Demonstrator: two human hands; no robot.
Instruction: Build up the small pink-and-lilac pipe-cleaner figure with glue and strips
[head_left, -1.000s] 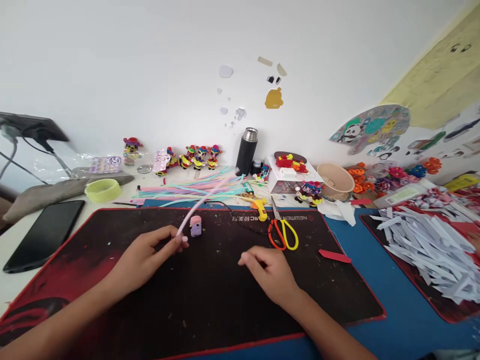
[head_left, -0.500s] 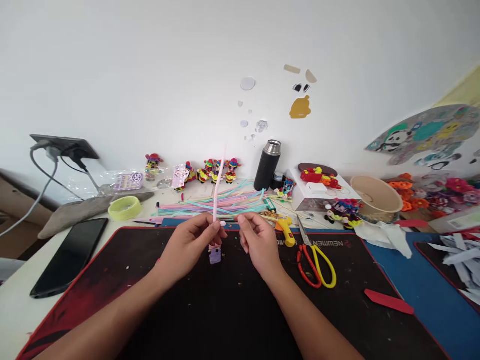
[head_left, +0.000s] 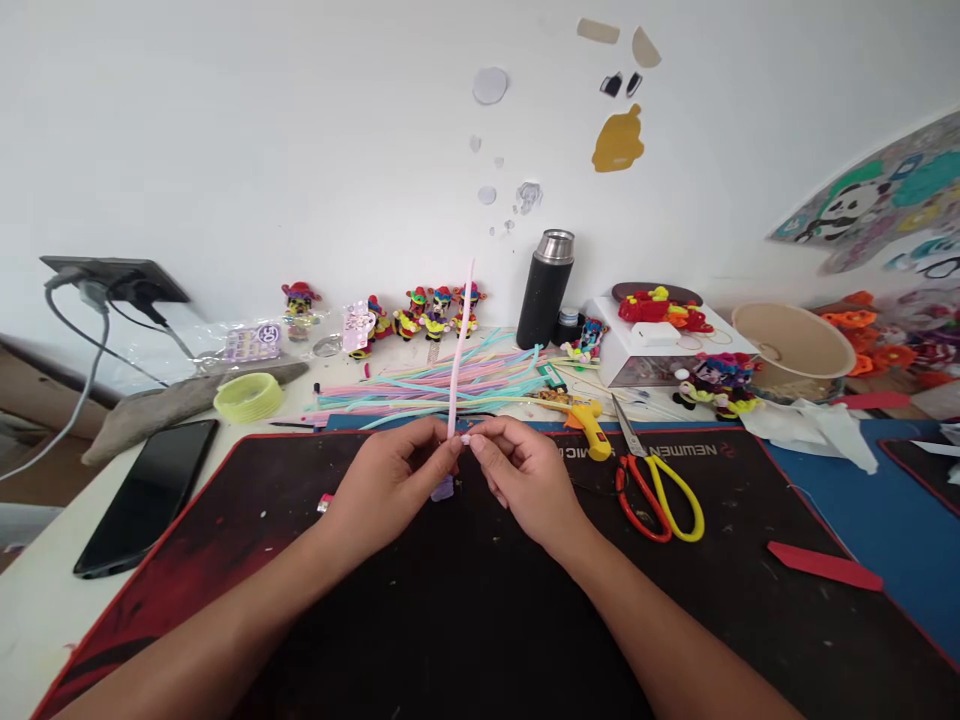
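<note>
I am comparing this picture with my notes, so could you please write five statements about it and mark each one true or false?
1. The left hand holds a pink strip that points upward. True.
2. The scissors are in the right hand. False: the scissors lie on the dark mat, apart from both hands.
3. The red strip lies to the right of the scissors. True.
4. The two hands are far apart. False: their fingers are close together near the lower end of the pink strip.
5. The black flask has a silver-coloured top. True.
</note>
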